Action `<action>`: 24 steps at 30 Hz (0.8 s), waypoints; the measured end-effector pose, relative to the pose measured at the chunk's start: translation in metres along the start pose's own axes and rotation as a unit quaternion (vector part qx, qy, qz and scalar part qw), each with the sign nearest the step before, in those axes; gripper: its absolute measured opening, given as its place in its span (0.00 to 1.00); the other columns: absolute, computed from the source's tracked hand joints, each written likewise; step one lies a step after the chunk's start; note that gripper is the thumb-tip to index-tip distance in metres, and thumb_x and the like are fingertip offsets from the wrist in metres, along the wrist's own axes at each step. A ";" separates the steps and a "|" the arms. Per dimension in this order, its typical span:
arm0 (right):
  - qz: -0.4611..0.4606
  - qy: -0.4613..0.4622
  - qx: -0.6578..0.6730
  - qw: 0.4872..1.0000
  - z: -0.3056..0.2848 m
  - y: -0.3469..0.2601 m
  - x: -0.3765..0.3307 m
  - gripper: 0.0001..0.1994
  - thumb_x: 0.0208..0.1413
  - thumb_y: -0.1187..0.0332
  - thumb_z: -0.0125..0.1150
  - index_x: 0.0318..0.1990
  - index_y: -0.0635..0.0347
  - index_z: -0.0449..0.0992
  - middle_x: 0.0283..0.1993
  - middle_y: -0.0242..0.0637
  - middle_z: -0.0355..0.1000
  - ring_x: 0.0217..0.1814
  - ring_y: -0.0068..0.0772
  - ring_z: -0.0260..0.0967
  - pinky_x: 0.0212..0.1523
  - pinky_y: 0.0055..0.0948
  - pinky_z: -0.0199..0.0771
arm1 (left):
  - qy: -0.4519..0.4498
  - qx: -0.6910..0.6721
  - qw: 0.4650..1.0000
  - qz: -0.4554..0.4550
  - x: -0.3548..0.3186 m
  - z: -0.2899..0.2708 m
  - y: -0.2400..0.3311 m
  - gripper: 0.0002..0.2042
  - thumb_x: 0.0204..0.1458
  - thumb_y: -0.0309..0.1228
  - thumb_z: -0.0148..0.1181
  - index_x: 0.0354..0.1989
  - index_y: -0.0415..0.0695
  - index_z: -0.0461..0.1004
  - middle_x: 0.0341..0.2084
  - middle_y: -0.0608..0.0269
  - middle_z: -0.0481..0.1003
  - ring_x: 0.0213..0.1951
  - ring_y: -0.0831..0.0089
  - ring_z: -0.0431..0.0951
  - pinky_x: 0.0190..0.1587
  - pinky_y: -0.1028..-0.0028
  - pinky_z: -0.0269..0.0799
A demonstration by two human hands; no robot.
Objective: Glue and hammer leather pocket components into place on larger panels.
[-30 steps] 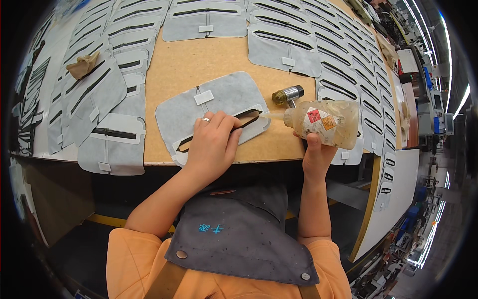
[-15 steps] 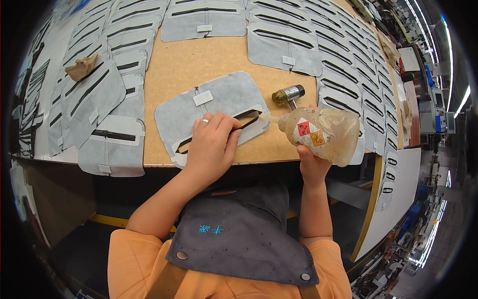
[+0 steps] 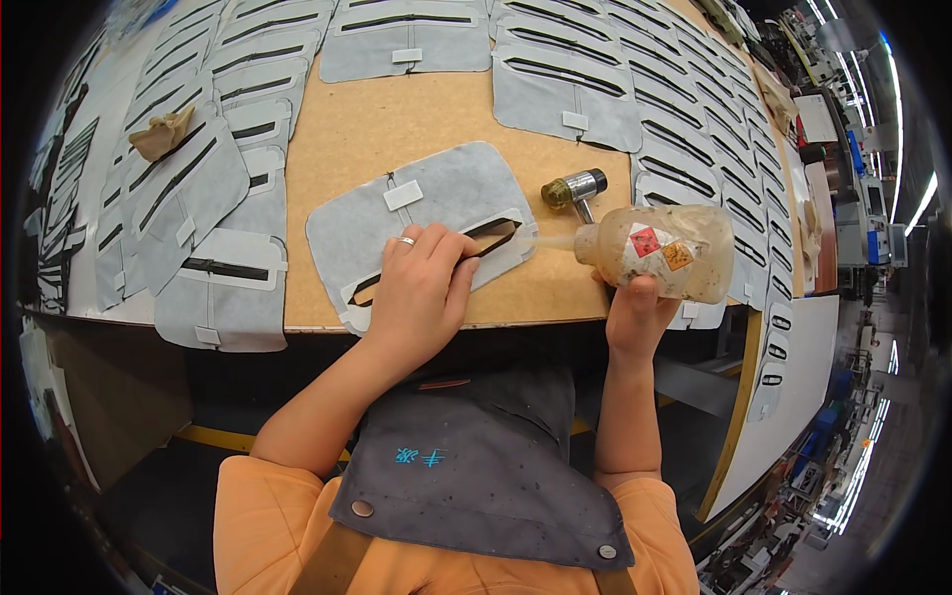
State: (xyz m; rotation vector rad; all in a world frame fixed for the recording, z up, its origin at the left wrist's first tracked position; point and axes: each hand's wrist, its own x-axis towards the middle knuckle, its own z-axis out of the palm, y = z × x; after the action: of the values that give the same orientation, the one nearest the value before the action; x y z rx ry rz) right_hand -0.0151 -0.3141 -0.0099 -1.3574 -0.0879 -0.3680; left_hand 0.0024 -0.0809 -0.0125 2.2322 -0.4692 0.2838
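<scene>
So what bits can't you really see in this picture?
- Head view: part of the slot in the grey fabric piece is covered by the left hand.
- The underside of the glue bottle is hidden by the right hand.
- The mallet handle runs behind the bottle.
- Far-right machines are too small and bent by the rim.

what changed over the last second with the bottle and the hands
The right hand kept its grip on the squeeze bottle and tipped it flatter, its nozzle now pointing left to the slot of the grey panel. The left hand stayed pressed on that panel. The small mallet and the surrounding grey pieces did not move.
</scene>
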 end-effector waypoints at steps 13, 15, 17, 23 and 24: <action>0.099 -0.022 0.090 0.991 -0.002 -0.012 0.005 0.37 0.50 0.53 0.69 0.63 0.59 0.58 0.60 0.43 0.65 0.53 0.37 0.71 0.46 0.32 0.78 | 0.006 -0.005 1.000 0.003 -0.001 0.000 -0.001 0.03 0.51 0.25 0.57 0.33 0.43 0.71 0.29 0.62 0.70 0.34 0.62 0.69 0.38 0.65 0.58; 0.155 -0.046 0.202 0.966 -0.005 -0.020 0.020 0.37 0.52 0.42 0.62 0.61 0.56 0.60 0.59 0.43 0.67 0.49 0.36 0.72 0.36 0.30 0.79 | 0.006 -0.005 1.000 0.006 -0.001 0.000 -0.001 0.03 0.51 0.25 0.57 0.34 0.43 0.71 0.29 0.62 0.70 0.34 0.62 0.69 0.38 0.65 0.58; 0.159 0.022 0.242 0.957 0.000 -0.026 0.028 0.42 0.49 0.35 0.59 0.64 0.54 0.58 0.59 0.45 0.67 0.47 0.31 0.71 0.28 0.23 0.73 | 0.007 -0.007 1.000 0.009 -0.001 0.000 -0.002 0.04 0.51 0.25 0.57 0.35 0.44 0.72 0.29 0.62 0.70 0.34 0.62 0.69 0.38 0.65 0.58; 0.007 0.031 0.016 0.999 0.028 -0.013 0.019 0.35 0.50 0.57 0.71 0.60 0.60 0.60 0.53 0.35 0.67 0.53 0.30 0.69 0.45 0.29 0.77 | -0.001 -0.009 1.000 -0.005 0.000 -0.001 0.001 0.07 0.51 0.23 0.57 0.38 0.44 0.74 0.28 0.62 0.71 0.33 0.61 0.69 0.40 0.66 0.60; -0.014 0.028 -0.001 1.000 0.029 -0.009 0.019 0.34 0.50 0.60 0.72 0.60 0.61 0.60 0.53 0.36 0.67 0.53 0.29 0.69 0.48 0.29 0.75 | 0.000 -0.009 1.000 -0.003 0.000 0.000 0.001 0.07 0.51 0.23 0.57 0.38 0.44 0.75 0.28 0.62 0.70 0.33 0.62 0.68 0.40 0.66 0.60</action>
State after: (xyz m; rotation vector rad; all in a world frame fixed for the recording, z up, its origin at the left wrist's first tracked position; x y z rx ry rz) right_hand 0.0039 -0.2914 0.0096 -1.3488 -0.0606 -0.4291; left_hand 0.0020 -0.0812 -0.0116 2.2154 -0.4630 0.2753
